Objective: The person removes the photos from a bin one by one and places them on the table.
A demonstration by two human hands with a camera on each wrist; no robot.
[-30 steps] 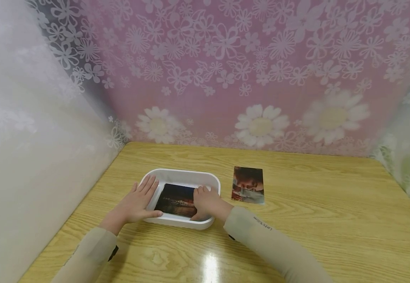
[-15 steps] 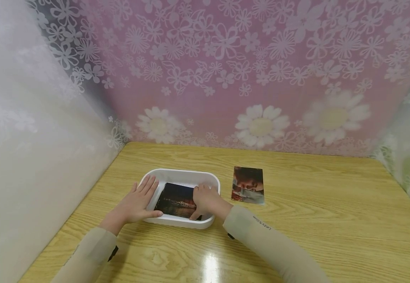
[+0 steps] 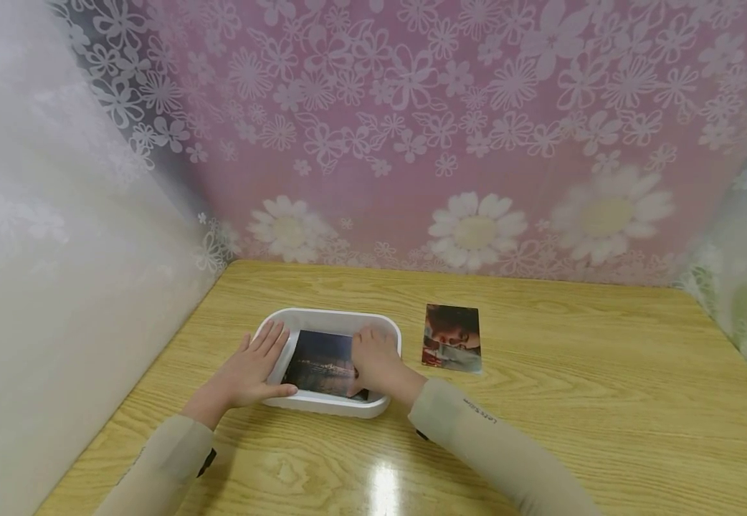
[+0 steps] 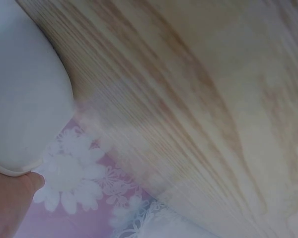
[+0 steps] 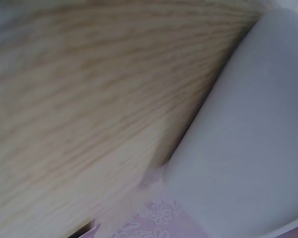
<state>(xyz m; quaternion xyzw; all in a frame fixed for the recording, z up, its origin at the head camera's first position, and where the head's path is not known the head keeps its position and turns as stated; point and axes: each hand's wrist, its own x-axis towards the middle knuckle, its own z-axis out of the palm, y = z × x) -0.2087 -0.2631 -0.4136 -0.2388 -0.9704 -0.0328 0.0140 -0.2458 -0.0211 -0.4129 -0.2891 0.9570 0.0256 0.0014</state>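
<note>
A white oval-cornered plastic tray (image 3: 328, 410) stands on the table in the head view. Inside it is a dark photo card (image 3: 322, 362) showing a lit night skyline over water. My right hand (image 3: 376, 362) reaches over the tray's right end and grips the card by its right part, thumb towards the near side. Across the left rim lies my left hand (image 3: 251, 369), fingers straight, thumb along the front rim. Both wrist views mostly show the tray's outer wall; a bit of the left hand (image 4: 12, 201) touches the rim in the left one.
A second photo card (image 3: 452, 337), with a person's portrait turned sideways, lies on the wood-grain table (image 3: 580, 373) right of the tray. A pink flowered backdrop (image 3: 373, 143) rises behind the table's far edge, and a pale wall (image 3: 77, 251) stands on the left.
The skyline card has shifted slightly away from me and looks lighter, with the right hand's fingers moving a little the same way. The left hand, tray and portrait card stay put.
</note>
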